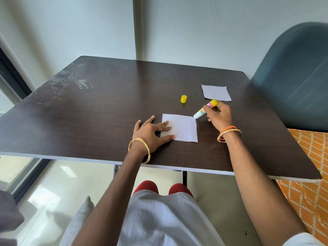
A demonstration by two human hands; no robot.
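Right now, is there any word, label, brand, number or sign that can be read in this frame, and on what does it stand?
No text here can be read.
Glue stick held in the right hand: pink and blue-and-orange label patches, too small and blurred to read.
Near paper: no print shows.
Far paper: no print shows.
Yellow cap: no marking shows.

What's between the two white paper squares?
Head view: the glue stick, gripped by the right hand, lies between the near paper square and the far paper square.
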